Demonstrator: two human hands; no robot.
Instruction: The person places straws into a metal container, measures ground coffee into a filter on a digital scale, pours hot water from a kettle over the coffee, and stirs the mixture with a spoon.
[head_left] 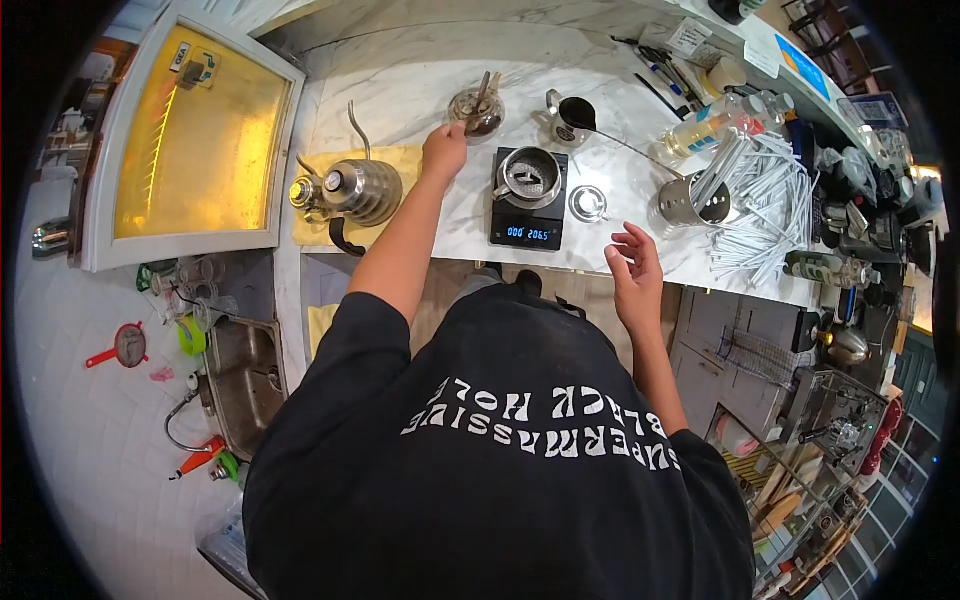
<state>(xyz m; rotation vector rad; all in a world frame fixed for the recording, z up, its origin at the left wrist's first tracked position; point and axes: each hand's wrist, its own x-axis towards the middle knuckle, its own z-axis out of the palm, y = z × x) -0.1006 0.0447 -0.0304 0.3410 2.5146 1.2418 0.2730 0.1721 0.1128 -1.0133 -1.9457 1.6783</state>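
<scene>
My left hand (444, 152) is closed at the near left side of a round glass vessel (477, 112) holding dark liquid; a brown stick-like piece rises from it. What its fingers grip is too small to make out. Fingers apart and empty, my right hand (636, 262) hovers by the counter's front edge. Between the hands, a metal cup (528, 176) rests on a black scale (527, 229) with a lit blue display. Just right of the scale lies a small round metal item (588, 204). A steel pitcher (573, 120) stands behind it.
Gooseneck kettles (363, 192) stand on a yellow cloth at the left, beside an open yellow-lit door (205, 140). To the right are a perforated metal holder (694, 200), many white straws (765, 205) and bottles (705, 127). A sink (243, 385) is at lower left.
</scene>
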